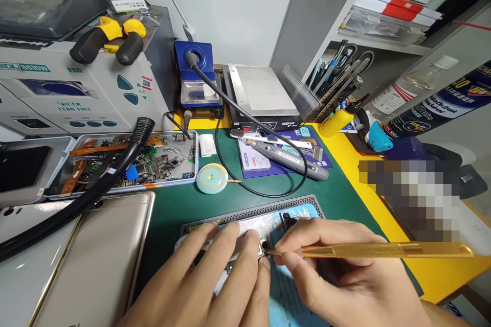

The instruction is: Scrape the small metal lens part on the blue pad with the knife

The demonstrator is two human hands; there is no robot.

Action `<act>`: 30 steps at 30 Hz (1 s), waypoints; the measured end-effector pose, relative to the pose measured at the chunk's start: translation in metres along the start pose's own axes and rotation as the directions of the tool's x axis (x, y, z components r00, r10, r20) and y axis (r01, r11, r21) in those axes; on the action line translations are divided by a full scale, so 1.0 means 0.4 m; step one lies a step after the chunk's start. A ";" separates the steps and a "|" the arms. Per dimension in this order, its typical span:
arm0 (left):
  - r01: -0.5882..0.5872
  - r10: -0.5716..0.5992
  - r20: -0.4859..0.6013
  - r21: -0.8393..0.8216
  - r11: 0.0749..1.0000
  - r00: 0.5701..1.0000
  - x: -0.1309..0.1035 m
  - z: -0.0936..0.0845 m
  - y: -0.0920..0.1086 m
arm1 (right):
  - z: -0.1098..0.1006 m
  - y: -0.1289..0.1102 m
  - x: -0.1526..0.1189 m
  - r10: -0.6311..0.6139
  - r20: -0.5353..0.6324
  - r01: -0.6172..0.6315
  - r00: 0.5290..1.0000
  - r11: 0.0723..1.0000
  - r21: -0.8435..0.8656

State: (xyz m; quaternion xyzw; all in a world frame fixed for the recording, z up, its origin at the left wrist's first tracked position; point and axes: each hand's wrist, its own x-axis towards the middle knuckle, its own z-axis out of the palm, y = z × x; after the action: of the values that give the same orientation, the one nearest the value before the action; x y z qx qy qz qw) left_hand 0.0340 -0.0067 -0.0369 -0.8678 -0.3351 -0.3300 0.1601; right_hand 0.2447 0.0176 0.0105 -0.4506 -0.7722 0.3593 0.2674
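Observation:
My right hand [341, 265] pinches a gold craft knife [368, 250] with a knurled handle. Its thin tip points left and meets a small metal-framed part [264, 245] with a dark square centre. Around that part, the index finger and thumb of my left hand [215, 276] hold it steady, the other fingers reaching forward over a pale object they mostly cover. Beneath both hands lies a light blue work mat [286, 286] with a grey perforated edge. A small black component [287, 219] sits just beyond my right fingers.
A tray of circuit boards [169, 163], a round coil [211, 179] and a grey pen-shaped tool [291, 161] lie beyond the mat. A black hose [95, 191] crosses the left side above phones [103, 260]. A soldering station [195, 71] and heating plate [261, 92] stand behind.

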 end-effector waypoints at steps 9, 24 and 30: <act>-0.014 0.014 -0.011 0.006 1.000 1.000 0.009 -0.002 -0.006 | 0.005 -0.006 0.008 0.011 -0.035 -0.011 0.999 1.000 -0.003; 0.005 -0.005 -0.030 0.008 1.000 1.000 0.020 -0.007 -0.008 | 0.005 -0.003 -0.003 -0.002 -0.026 0.002 1.000 1.000 -0.002; 0.053 -0.053 -0.043 -0.010 0.999 0.998 0.033 -0.010 -0.010 | 0.005 0.005 -0.005 0.009 -0.022 -0.009 1.000 1.000 0.001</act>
State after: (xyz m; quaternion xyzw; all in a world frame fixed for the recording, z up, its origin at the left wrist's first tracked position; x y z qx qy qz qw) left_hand 0.0366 0.0005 -0.0246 -0.8521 -0.3530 -0.3541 0.1548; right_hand 0.2450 0.0159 0.0077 -0.4580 -0.7669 0.3561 0.2745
